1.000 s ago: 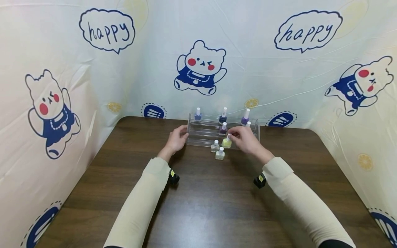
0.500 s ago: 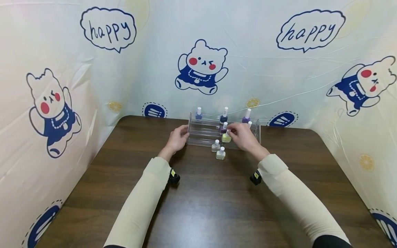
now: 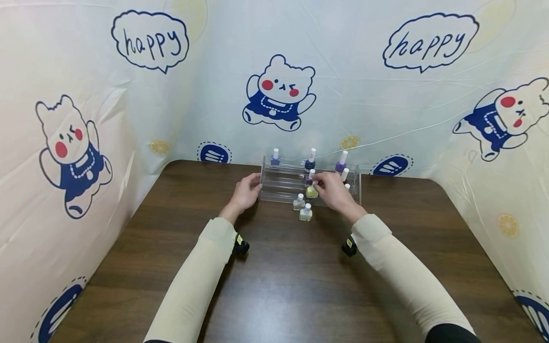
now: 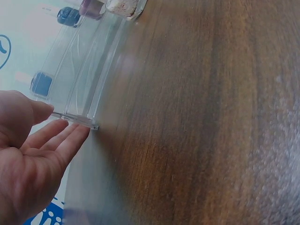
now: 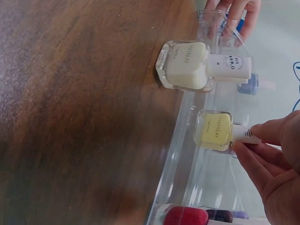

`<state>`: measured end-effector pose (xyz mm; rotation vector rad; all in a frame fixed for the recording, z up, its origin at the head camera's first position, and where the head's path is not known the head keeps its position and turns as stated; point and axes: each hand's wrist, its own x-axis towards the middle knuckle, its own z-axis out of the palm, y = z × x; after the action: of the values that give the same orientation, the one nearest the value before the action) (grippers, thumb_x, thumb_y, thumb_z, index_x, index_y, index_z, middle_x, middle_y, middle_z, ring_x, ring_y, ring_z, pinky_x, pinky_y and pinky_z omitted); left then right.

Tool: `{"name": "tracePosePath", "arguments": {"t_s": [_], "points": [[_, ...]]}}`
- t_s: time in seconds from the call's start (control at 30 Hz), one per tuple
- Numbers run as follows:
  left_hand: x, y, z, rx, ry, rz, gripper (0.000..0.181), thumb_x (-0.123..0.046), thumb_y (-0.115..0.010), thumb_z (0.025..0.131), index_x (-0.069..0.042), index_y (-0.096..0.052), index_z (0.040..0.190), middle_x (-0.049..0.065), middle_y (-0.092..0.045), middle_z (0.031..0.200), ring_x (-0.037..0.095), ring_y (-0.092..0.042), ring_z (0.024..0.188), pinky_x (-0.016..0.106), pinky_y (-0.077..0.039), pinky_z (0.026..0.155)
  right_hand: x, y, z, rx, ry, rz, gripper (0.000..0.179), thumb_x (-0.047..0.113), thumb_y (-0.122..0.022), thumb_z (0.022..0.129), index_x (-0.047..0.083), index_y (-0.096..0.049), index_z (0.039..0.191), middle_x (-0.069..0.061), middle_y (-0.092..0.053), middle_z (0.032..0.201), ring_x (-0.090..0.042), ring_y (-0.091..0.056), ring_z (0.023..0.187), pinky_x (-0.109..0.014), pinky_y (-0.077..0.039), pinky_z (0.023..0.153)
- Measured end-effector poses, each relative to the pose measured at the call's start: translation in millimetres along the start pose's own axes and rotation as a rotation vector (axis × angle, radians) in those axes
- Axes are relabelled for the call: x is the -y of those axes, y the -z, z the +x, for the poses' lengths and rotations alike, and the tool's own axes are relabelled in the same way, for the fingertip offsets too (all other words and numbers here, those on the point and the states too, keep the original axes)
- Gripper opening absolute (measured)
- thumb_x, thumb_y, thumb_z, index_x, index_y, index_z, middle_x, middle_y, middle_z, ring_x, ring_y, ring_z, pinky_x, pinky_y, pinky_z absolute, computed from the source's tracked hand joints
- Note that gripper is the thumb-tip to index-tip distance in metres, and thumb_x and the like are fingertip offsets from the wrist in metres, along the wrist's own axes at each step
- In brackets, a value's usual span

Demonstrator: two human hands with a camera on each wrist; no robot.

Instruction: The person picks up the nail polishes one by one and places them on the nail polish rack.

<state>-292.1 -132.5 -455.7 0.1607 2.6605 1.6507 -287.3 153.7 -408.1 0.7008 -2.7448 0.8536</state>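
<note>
My right hand (image 3: 336,193) pinches the white cap of a small yellow nail polish bottle (image 5: 217,131) between thumb and fingers. The bottle is upright at the front tier of a clear stepped display rack (image 3: 279,194); whether its base touches the tier I cannot tell. At the rack's left end, my left hand (image 4: 35,164) holds the clear end panel, thumb at its upper edge and fingers along its outer side. Two pale nail polish bottles stand on the table before the rack, one clear-looking (image 3: 299,205) and one whitish (image 3: 306,215).
Upper tiers carry a light blue bottle (image 3: 275,161), a dark blue one (image 3: 310,165), a purple one (image 3: 340,167) and a dark purple one (image 3: 308,180). A red bottle (image 5: 185,215) sits toward the rack's right. A printed cloth (image 3: 193,109) hangs behind the brown table (image 3: 274,276).
My right hand has moved the yellow bottle slightly back and left, onto or over the front tier. A white cap on the rack's right side now shows beside the hand. The left hand stays put.
</note>
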Motion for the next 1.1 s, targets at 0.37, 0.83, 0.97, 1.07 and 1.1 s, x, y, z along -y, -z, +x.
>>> {"name": "tracePosePath", "arguments": {"t_s": [0.37,0.83,0.97,1.07,1.1], "points": [[0.1,-1.1,0.1,-0.009,0.001,-0.005,0.043,-0.004,-0.052,0.106,-0.006,-0.050,0.149,0.019,-0.056,0.146,0.035,-0.057,0.132,0.045,-0.049,0.109,-3.3,-3.9,-0.8,0.022,-0.026,-0.030,0.020,-0.002,-0.065,0.094,-0.007,-0.073,0.112,-0.020,-0.075,0.103,-0.030,-0.072,0.088,-0.042,-0.061,0.081],[-1.4,-1.5,-1.6,-0.010,0.018,-0.002,0.044,-0.005,-0.051,0.106,-0.006,-0.049,0.150,0.018,-0.055,0.148,0.035,-0.056,0.133,0.044,-0.048,0.109,-2.4,-4.9,-2.2,0.038,-0.017,-0.027,0.018,-0.001,-0.065,0.095,-0.005,-0.075,0.109,-0.017,-0.075,0.099,-0.028,-0.071,0.086,-0.041,-0.060,0.079],[-2.0,-1.7,-2.2,-0.014,0.020,0.000,0.044,-0.005,-0.052,0.106,-0.007,-0.050,0.150,0.018,-0.055,0.147,0.035,-0.056,0.132,0.044,-0.048,0.109,-1.7,-5.4,-3.1,0.043,-0.012,-0.020,0.018,0.000,-0.064,0.095,-0.006,-0.074,0.109,-0.017,-0.075,0.099,-0.027,-0.071,0.086,-0.041,-0.060,0.078],[-2.1,-1.8,-2.2,-0.014,0.018,0.003,0.044,-0.004,-0.051,0.106,-0.007,-0.049,0.150,0.018,-0.055,0.148,0.035,-0.056,0.133,0.044,-0.048,0.109,-1.1,-6.1,-3.6,0.045,-0.017,-0.014,0.018,0.000,-0.065,0.096,-0.007,-0.074,0.109,-0.018,-0.075,0.099,-0.028,-0.071,0.087,-0.041,-0.061,0.079],[-2.1,-1.8,-2.1,-0.014,0.017,0.003,0.044,-0.004,-0.051,0.106,-0.007,-0.049,0.150,0.018,-0.055,0.148,0.035,-0.056,0.133,0.044,-0.048,0.109,-0.6,-6.3,-3.7,0.045,-0.018,-0.011,0.018,0.000,-0.065,0.095,-0.007,-0.074,0.109,-0.018,-0.075,0.100,-0.028,-0.072,0.087,-0.041,-0.061,0.079]]}}
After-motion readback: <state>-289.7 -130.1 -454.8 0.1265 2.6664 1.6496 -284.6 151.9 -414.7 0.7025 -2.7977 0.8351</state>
